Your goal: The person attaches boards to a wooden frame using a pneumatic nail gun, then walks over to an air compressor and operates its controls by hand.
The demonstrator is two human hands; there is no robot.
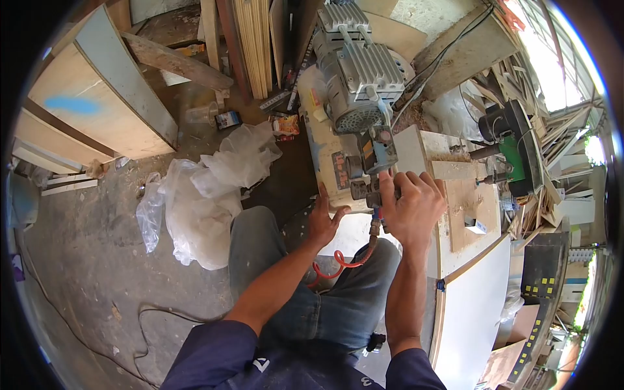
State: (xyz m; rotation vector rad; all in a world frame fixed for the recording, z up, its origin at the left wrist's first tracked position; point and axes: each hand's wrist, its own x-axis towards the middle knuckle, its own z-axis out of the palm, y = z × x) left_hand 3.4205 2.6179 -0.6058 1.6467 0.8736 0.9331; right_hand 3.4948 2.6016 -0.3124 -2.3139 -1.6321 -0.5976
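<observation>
An air compressor stands before my knees, its finned grey motor and pump head on top of a cream tank. My left hand rests against the near end of the tank, fingers apart and holding nothing. At the pressure switch, my right hand has its thumb reaching to the lower edge and its other fingers curled. Whatever is under those fingers is hidden. Left of it sits a dark regulator fitting. A red coiled hose hangs from a brass connector below.
Crumpled clear plastic sheeting lies on the concrete floor to the left. Wooden panels lean behind it. On the right are a workbench and a green and black machine. A cable runs over the floor.
</observation>
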